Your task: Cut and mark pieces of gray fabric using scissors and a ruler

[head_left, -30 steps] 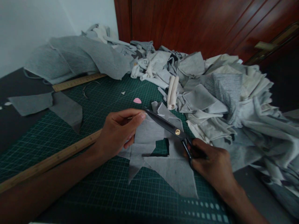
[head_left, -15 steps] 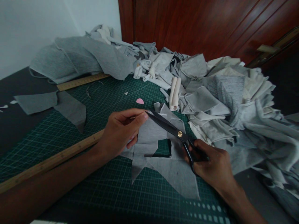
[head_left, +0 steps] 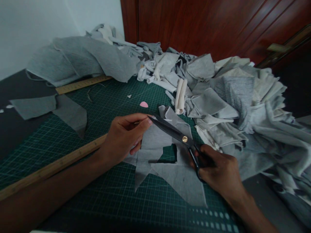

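Note:
Between thumb and fingers, my left hand [head_left: 127, 134] pinches the upper edge of a grey piece of fabric [head_left: 155, 139]. My right hand [head_left: 216, 165] grips the handles of black scissors [head_left: 185, 139] with a brass-coloured pivot. Their blades point up and left across the fabric, and the tips lie at my left thumb and fingertips. The blades look nearly closed. The fabric has an irregular outline, and the mat shows through a gap in it. A small white patch shows near the blades. My left fingers partly hide the fabric's edge.
A green cutting mat [head_left: 109, 194] lies beneath, with a wooden ruler [head_left: 60, 166] at left and another ruler [head_left: 82, 84] behind. Pink chalk [head_left: 144, 104] sits beyond my hands. Folded cloth [head_left: 221, 103] is heaped at right; grey scraps [head_left: 71, 111] lie left. A brown door [head_left: 206, 26] stands behind.
The scissor tips have shifted slightly left, a little further over my left fingertips. The whole view has moved slightly. Both hands keep their grips.

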`<state>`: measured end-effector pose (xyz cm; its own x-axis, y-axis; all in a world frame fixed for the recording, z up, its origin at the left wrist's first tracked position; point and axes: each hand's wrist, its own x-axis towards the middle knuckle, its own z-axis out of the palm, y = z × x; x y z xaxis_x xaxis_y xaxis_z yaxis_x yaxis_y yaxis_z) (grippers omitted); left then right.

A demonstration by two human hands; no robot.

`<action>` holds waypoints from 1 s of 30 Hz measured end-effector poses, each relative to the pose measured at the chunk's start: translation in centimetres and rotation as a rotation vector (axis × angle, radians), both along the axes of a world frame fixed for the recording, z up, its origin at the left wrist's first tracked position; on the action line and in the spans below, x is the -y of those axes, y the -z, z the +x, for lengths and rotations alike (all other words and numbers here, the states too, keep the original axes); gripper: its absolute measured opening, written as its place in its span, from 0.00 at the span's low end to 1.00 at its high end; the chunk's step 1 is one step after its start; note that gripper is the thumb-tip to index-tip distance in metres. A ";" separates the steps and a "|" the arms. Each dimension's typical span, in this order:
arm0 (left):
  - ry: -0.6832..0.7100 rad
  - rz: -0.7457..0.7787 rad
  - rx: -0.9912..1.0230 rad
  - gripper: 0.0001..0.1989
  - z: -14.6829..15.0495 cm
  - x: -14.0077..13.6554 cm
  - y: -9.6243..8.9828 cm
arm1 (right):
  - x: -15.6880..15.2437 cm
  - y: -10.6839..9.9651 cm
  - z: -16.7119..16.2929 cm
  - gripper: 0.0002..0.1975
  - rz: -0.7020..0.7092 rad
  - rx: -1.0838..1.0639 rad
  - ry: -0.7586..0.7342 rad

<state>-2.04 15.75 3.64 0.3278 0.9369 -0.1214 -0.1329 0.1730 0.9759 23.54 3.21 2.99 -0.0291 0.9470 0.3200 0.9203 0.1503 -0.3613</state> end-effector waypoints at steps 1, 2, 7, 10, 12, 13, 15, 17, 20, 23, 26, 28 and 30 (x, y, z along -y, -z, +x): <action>0.001 -0.003 0.003 0.08 0.0 0.0 0.0 | -0.1 -0.1 0.0 0.03 0.004 0.004 -0.003; 0.003 -0.003 0.009 0.08 0.0 0.0 0.0 | -0.1 -0.2 -0.1 0.03 0.009 0.008 -0.007; -0.001 -0.011 0.021 0.07 0.0 0.0 0.0 | 0.0 0.0 -0.1 0.03 0.015 0.002 0.000; 0.004 -0.012 0.028 0.07 0.0 0.0 0.0 | 0.1 0.2 0.0 0.03 0.008 -0.017 0.017; 0.008 -0.014 0.039 0.07 0.0 0.0 0.1 | 0.1 0.2 -0.1 0.03 0.005 -0.009 0.019; 0.011 -0.013 0.042 0.08 0.0 0.0 0.1 | 0.1 0.2 -0.1 0.03 0.006 -0.001 0.017; 0.013 -0.008 0.036 0.08 0.0 -0.1 0.1 | 0.1 0.1 -0.1 0.04 0.010 0.011 0.017; 0.015 -0.002 0.022 0.07 0.0 -0.1 0.2 | 0.0 0.2 -0.1 0.03 0.012 0.014 0.021; 0.011 0.001 0.005 0.07 0.0 0.0 0.1 | 0.0 0.2 -0.2 0.03 0.008 0.003 0.025; 0.008 -0.005 0.006 0.06 0.0 0.0 0.1 | -0.1 0.0 -0.3 0.03 0.014 0.003 0.004; 0.010 -0.016 0.018 0.06 0.1 0.1 0.1 | -0.3 -0.4 -0.5 0.03 0.024 0.011 -0.010; 0.012 -0.029 0.041 0.06 0.1 0.1 0.1 | -0.4 -0.6 -0.6 0.03 0.016 0.009 -0.006; 0.013 -0.044 0.067 0.07 0.1 0.1 0.0 | -0.5 -0.7 -0.6 0.03 0.014 0.016 -0.002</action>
<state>-1.92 15.64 3.62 0.3483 0.9269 -0.1399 -0.1954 0.2177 0.9563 22.91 3.70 3.67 -0.0361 0.9422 0.3330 0.9258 0.1570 -0.3439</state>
